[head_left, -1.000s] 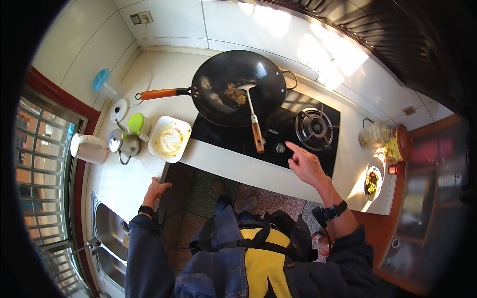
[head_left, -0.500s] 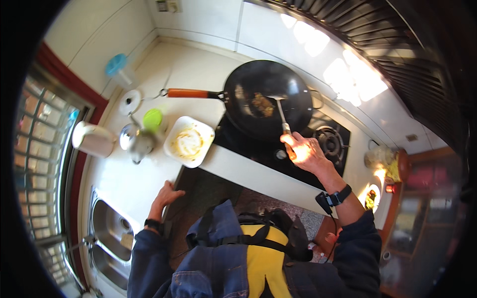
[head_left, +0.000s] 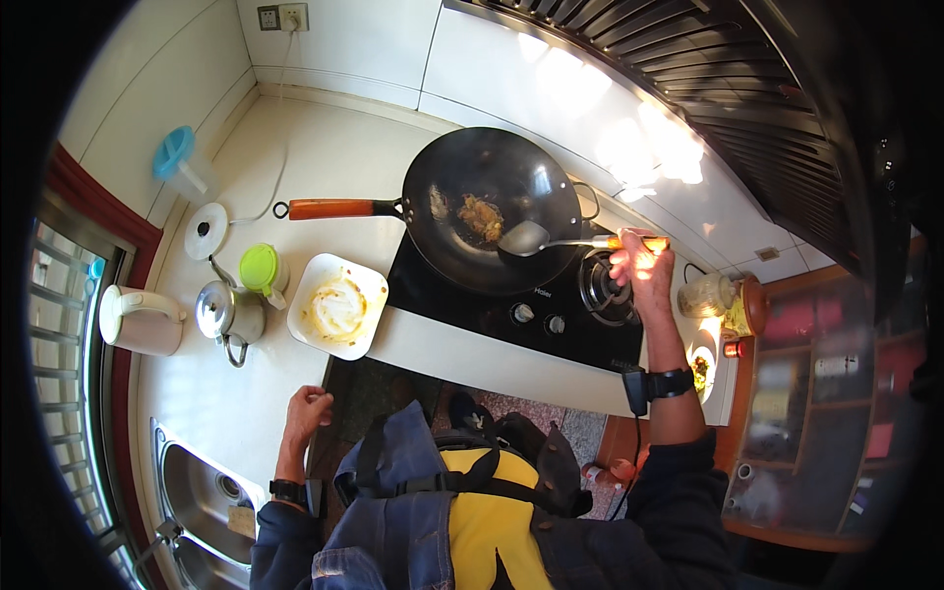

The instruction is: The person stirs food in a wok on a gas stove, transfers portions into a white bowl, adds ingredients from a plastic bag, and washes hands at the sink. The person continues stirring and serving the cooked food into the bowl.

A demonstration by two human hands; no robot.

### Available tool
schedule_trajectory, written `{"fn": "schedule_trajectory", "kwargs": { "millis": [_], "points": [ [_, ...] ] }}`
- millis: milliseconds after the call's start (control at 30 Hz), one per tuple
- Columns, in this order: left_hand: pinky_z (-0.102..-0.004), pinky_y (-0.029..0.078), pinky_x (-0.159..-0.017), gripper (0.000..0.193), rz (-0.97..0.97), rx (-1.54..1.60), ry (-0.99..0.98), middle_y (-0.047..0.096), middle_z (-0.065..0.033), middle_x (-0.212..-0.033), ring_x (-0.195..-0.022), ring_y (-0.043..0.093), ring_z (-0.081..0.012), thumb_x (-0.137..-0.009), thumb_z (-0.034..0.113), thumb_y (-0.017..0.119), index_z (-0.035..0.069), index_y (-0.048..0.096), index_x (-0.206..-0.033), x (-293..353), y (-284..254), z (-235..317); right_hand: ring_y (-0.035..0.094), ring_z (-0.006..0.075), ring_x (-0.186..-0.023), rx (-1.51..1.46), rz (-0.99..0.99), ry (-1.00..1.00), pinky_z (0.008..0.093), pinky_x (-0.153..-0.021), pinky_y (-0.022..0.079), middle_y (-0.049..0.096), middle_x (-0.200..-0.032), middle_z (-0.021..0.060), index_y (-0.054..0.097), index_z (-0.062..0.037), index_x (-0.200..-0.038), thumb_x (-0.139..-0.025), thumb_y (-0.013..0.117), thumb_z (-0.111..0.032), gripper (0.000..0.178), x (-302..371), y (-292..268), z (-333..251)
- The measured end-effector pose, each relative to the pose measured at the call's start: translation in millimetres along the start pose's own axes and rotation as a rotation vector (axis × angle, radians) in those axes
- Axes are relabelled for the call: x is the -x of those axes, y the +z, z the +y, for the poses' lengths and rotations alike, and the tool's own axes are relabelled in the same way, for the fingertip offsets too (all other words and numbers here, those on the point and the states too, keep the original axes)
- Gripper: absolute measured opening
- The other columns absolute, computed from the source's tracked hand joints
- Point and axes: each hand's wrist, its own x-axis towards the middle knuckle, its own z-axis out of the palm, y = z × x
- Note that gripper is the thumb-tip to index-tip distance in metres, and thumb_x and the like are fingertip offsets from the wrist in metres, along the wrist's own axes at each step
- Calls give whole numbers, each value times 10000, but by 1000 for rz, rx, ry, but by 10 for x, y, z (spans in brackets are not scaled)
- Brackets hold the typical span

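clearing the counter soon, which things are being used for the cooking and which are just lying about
In use:
- wok with food
- spatula, in right hand
- stove
- smeared dish, probably

Apparently just lying about:
- metal pot
- green-lidded cup
- blue-lidded jug
- pale jug

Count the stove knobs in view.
2: the left knob and right knob, side by side near the front edge of the black stove. The wok covers part of it, so any beneath would be hidden.

Food [head_left: 481, 218] in wok [head_left: 462, 167], dish [head_left: 318, 268] at left
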Motion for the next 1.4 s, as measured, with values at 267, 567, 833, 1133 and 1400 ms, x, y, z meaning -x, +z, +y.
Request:
{"fn": "schedule_trajectory", "kwargs": {
  "millis": [267, 567, 833, 1133, 1400],
  "points": [
    [-356, 605, -738, 310, 11, 943, 73, 662, -142, -1027, -879, 693, -269, -949, 194, 628, 12, 547, -1187, -456, 117, 248, 556, 105, -487, -281, -136, -247, 242, -431, 451, 619, -665, 58, 657, 27, -982, -924, 639, -64, 110, 3, 407, -78],
    [-394, 607, -782, 327, -12, 970, 203, 668, -139, -1092, -895, 707, -266, -945, 78, 535, 38, 493, -1267, -686, 209, 411, 603, 141, -462, 10, -38, 10, 233, -405, 465, 635, -656, 77, 671, -17, -1013, -948, 640, -223, 218, -120, -148, -150],
    [-384, 624, -724, 389, 16, 871, 207, 667, -146, -1121, -908, 716, -279, -916, 32, 512, 50, 468, -1302, -783, 234, 501, 657, 162, -595, -288, -145, 70, 268, -530, 544, 701, -833, 111, 667, 23, -1091, -902, 645, -139, 250, -423, 351, 234],
    [-362, 621, -656, 440, 124, 870, 239, 664, -139, -1066, -808, 713, -259, -857, 4, 501, 58, 473, -1292, -804, 314, 528, 625, 234, -691, 432, -472, -867, 334, -634, 501, 642, -800, 87, 693, -75, -1016, -781, 714, -26, 241, 184, 396, -307],
    [-332, 620, -613, 458, 49, 848, 312, 666, -126, -1043, -767, 709, -232, -833, 10, 505, 43, 492, -1290, -191, 171, 783, 659, 173, -550, -61, -118, 49, 255, -470, 521, 677, -761, 104, 674, 12, -1058, -929, 627, -279, 322, -162, -230, -40]
  ]
}}
